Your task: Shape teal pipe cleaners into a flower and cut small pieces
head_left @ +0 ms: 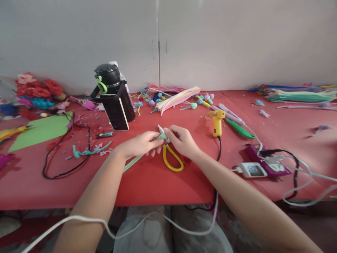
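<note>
My left hand (147, 143) is closed around a thin bundle of pale green pipe cleaners (133, 163), whose tails trail toward the table's front edge. At the bundle's other end, the thumb and fingers of my right hand (182, 140) pinch the green tips. A pair of scissors with yellow handles (173, 164) is right under my hands. Its blades point away from me, and my right fingers partly cover its middle. Whether the scissors rest on the table or against my right hand, I cannot tell.
A yellow glue gun (217, 123) stands to the right, its black cord running frontward. At left are a black bottle (107, 75), a phone (116, 112) and green paper (43, 131). Pipe cleaner bundles (179, 98) lie at the back. A white cable (184, 232) crosses my lap.
</note>
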Demonstrator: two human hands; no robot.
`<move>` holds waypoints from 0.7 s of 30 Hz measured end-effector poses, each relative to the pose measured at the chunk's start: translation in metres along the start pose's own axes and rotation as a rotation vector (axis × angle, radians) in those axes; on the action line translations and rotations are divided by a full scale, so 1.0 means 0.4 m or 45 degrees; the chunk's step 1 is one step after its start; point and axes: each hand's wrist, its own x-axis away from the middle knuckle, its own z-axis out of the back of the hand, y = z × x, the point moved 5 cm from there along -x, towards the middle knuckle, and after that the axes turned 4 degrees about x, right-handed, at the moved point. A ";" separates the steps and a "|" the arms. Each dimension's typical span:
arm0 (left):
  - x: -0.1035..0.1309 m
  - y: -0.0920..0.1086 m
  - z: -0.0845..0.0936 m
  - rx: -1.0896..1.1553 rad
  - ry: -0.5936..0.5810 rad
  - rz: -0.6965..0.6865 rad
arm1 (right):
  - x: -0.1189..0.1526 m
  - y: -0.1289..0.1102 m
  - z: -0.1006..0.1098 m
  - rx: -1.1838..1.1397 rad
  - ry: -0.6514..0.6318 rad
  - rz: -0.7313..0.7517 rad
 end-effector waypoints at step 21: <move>-0.014 -0.022 0.022 0.175 0.155 -0.058 | -0.005 0.007 0.009 -0.201 -0.210 -0.109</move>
